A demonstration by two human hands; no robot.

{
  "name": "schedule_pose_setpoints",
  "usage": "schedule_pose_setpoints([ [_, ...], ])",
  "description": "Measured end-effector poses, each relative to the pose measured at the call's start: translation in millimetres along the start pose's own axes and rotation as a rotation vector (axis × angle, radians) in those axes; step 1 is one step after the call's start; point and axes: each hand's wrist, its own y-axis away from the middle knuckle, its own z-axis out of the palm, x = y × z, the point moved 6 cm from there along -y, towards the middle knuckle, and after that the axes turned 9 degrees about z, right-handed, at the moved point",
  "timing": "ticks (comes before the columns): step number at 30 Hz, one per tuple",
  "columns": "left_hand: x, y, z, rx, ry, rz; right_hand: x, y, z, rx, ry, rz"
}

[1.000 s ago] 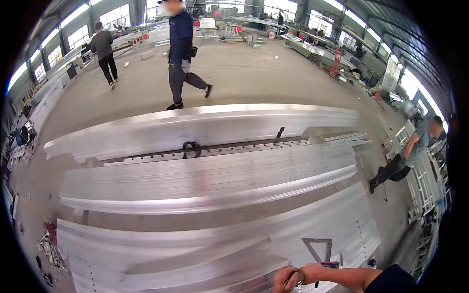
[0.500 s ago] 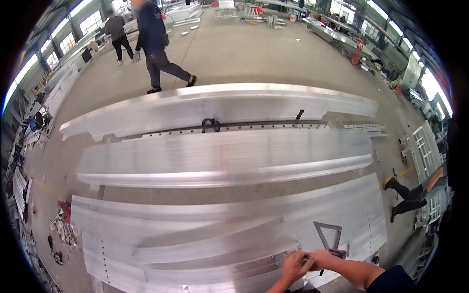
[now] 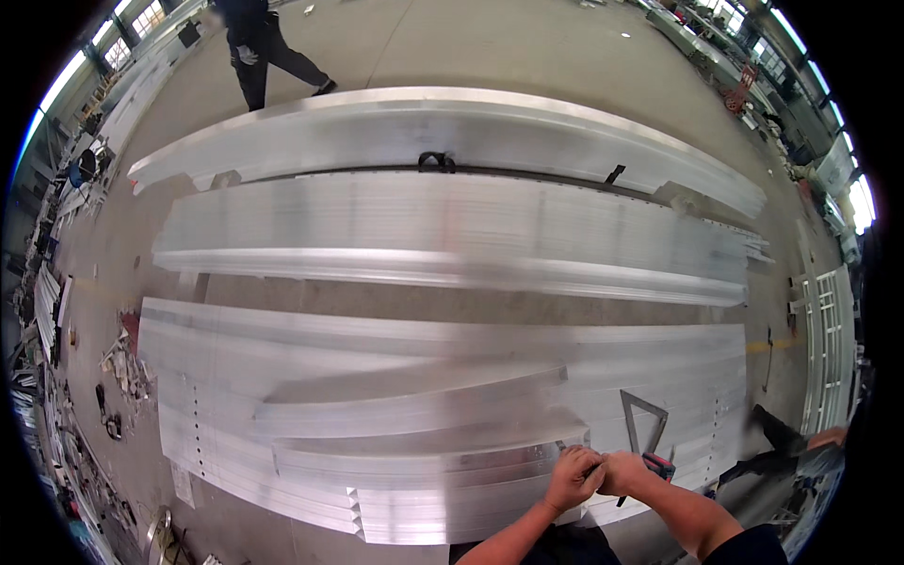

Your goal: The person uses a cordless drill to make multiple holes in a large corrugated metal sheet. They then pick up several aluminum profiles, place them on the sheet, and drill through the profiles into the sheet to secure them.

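Observation:
My left hand [image 3: 573, 478] and my right hand [image 3: 625, 474] meet at the right end of a stack of long silvery metal profiles [image 3: 405, 513]. Both are closed, fingertips together; whatever lies between them is too small and covered to name. A grey triangular set square [image 3: 629, 421] lies on the metal just beyond my right hand. Beside that hand's wrist sits a red and black tool [image 3: 662, 465], partly hidden by the forearm. Left of my hands, a loose profile [image 3: 414, 400] rests slantwise on the stack.
Farther off lie two more rows of long profiles, a middle row [image 3: 443, 221] and a far one [image 3: 452, 122]. A black ring-shaped thing [image 3: 436, 162] sits between them. One person [image 3: 268, 52] walks beyond; another's leg [image 3: 777, 431] shows at right. Scraps [image 3: 127, 363] litter the left floor.
My view has tilted downward, so the profiles appear higher. The far person has walked left. The person at right is nearer the stack. My hands stay together at the profile's end.

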Motion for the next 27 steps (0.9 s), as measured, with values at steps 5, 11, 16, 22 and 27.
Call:
schedule_pose_setpoints([
  [5, -15, -5, 0, 0.050, 0.054, -0.073, 2, -2, -9, -0.045, 0.026, 0.015],
  [11, -50, -14, -3, -0.034, 0.152, -0.429, -4, -21, -24, 0.097, -0.034, 0.003],
  [16, -20, -20, 3, -0.020, -0.043, -0.065, 4, -16, 1, 0.165, -0.202, -0.082],
  [22, -62, 8, -52, -0.054, -0.612, -0.314, 21, -10, 5, 0.109, -0.439, 0.009],
  [27, -100, 33, -79, -0.312, -1.155, -0.280, 28, -4, 10, 0.086, -0.573, 0.033],
])
